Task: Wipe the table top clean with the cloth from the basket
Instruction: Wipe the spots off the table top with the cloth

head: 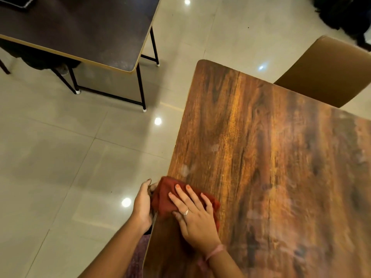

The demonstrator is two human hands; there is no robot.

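A crumpled red cloth (163, 197) lies at the left edge of the wood-grain table top (271, 157). My right hand (193, 215) presses flat on the cloth with fingers spread. My left hand (143, 203) is beside the table's left edge, cupped against the side of the cloth that hangs over the rim. Pale smudges show on the table top, some just beyond the cloth and more toward the right. No basket is in view.
A dark table (80, 27) on black legs stands at the upper left across a glossy tiled floor (60, 157). A tan chair seat (329, 71) sits behind the wood table's far edge. Dark shapes fill the top right corner.
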